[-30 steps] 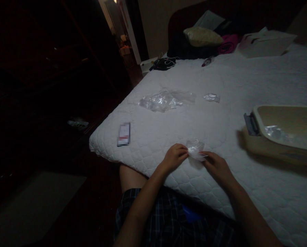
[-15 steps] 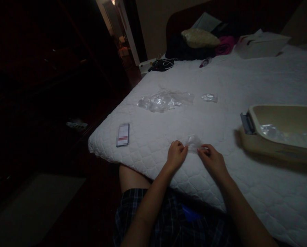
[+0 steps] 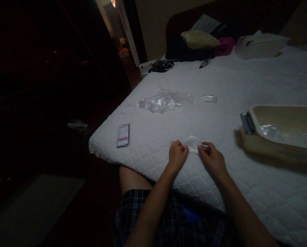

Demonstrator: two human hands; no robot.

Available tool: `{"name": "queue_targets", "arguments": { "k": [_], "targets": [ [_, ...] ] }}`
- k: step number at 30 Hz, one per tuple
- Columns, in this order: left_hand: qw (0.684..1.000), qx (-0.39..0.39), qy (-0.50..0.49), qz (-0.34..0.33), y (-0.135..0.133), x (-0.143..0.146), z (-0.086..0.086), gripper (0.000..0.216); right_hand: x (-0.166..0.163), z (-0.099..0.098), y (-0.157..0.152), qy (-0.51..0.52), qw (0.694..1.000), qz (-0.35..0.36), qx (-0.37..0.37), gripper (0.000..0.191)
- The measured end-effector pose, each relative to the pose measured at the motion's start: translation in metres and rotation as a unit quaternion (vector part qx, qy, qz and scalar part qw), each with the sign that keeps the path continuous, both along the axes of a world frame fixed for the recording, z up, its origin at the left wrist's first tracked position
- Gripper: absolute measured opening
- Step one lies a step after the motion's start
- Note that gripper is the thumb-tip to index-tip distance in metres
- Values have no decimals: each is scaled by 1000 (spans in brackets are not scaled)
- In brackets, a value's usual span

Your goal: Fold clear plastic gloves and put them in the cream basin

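A small clear plastic bag [image 3: 193, 143] is stretched between my two hands, just above or on the white quilted mattress [image 3: 153, 140]. My left hand [image 3: 178, 154] pinches its left edge, the fingers curled in. On the opposite edge, my right hand [image 3: 212, 158] grips it between thumb and fingertips. Farther back on the mattress lie a crumpled heap of clear plastic [image 3: 160, 102] and a smaller folded clear plastic piece [image 3: 209, 98].
Right of my hands stands a cream plastic bin [image 3: 274, 147] with a grey latch and clear plastic inside. A phone-like object [image 3: 123, 136], its face pixelated, lies near the left edge. A white box [image 3: 261, 44], a pink roll [image 3: 224, 46] and a beige cushion [image 3: 200, 39] sit at the back.
The plastic bag between my hands looks flatter and shinier, its left side spread slightly more to the left. Both hands have barely shifted.
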State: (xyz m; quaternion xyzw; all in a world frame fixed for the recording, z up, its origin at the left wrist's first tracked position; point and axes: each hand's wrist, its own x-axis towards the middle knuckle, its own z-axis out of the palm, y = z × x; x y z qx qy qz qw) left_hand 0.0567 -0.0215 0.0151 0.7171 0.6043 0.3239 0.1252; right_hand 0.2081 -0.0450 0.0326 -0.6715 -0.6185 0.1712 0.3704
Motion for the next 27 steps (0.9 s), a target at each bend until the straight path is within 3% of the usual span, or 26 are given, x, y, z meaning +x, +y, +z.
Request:
{"name": "queue_targets", "arguments": {
  "k": [3, 5, 7, 9, 15, 19, 21, 24, 27],
  "targets": [
    [1000, -2, 7, 0, 0, 0, 1, 29, 1, 5, 0, -87, 987, 44, 130, 33],
    [1000, -2, 6, -3, 1, 0, 1, 29, 1, 4, 1, -155, 962, 131, 181, 34],
    [1000, -3, -1, -3, 1, 0, 0, 28, 2, -1, 2, -201, 939, 216, 176, 38],
    [1000, -1, -11, -1, 2, 0, -1, 28, 2, -10, 4, -233, 927, 254, 145, 42],
    [1000, 21, -21, 8, -1, 1, -3, 29, 4, -27, 8, -274, 917, 271, 99, 55],
    [995, 83, -31, 50, -8, -1, 0, 15, 4, -27, 7, -269, 917, 276, 99, 56],
    [992, 125, -7, 3, -11, -3, 1, 18, 4, -27, 6, -265, 920, 272, 99, 57],
    [981, 143, 42, -124, -12, -7, -2, 30, 6, -29, 6, -259, 923, 268, 97, 57],
    [984, 117, 36, -126, -9, -8, -8, 30, 9, -28, 6, -218, 933, 261, 114, 60]
  ]
}}
